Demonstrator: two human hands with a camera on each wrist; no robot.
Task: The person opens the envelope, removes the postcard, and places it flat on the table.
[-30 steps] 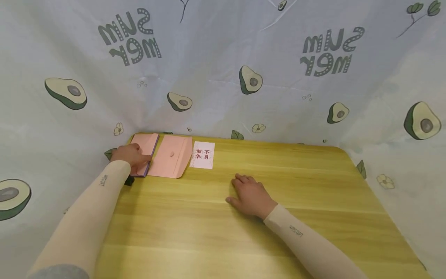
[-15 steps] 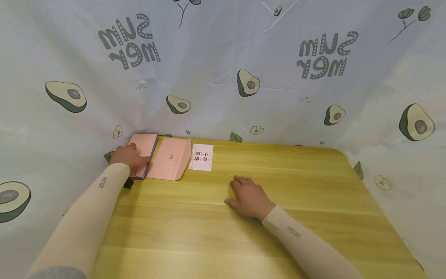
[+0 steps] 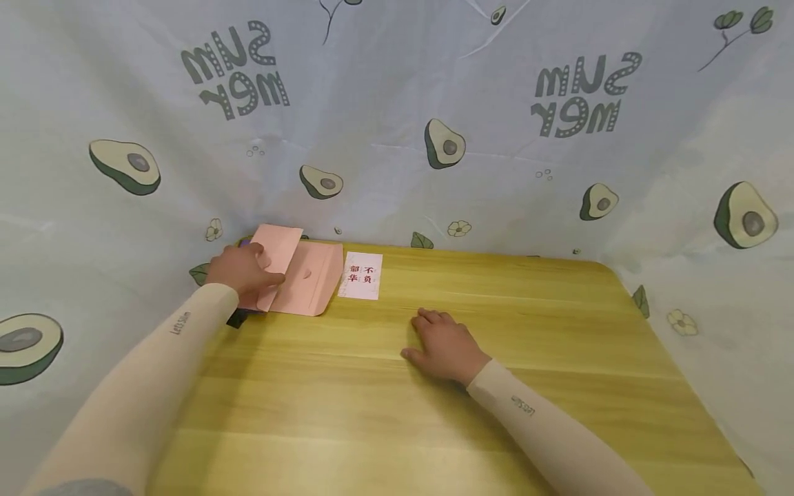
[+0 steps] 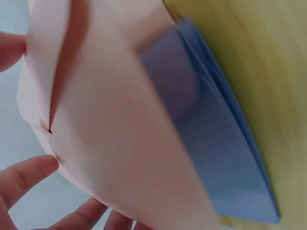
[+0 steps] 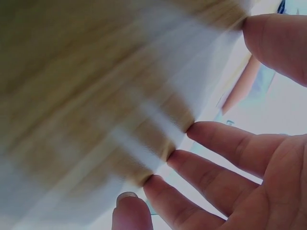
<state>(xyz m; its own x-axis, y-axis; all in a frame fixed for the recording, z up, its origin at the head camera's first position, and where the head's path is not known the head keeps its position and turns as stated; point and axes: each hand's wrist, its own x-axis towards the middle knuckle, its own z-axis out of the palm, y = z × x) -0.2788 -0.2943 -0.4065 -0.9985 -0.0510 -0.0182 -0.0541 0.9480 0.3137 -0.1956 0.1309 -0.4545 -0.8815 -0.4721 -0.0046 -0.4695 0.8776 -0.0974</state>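
Observation:
My left hand (image 3: 238,270) grips a pink envelope (image 3: 279,249) at the table's far left corner, thumb and fingers along its edges. The envelope is raised and tilted. Beneath it, blue-purple envelopes (image 4: 206,139) lie stacked on the table in the left wrist view. A second pink envelope (image 3: 318,279), flap unfolded to the right, lies flat and is partly covered by the held one. Right of it is a white card (image 3: 361,277) with red characters. My right hand (image 3: 446,350) rests on the table, fingers spread, fingertips touching the wood in the right wrist view.
The yellow wood-grain table (image 3: 397,427) has a rounded far right corner. A pale curtain (image 3: 384,83) printed with avocados and mirrored lettering hangs close behind the table and along both sides. A small black object (image 3: 237,318) shows under the left wrist.
My left hand has lifted the pink envelope off the stack and moved it right, over part of the second pink envelope. The right hand has stayed in place.

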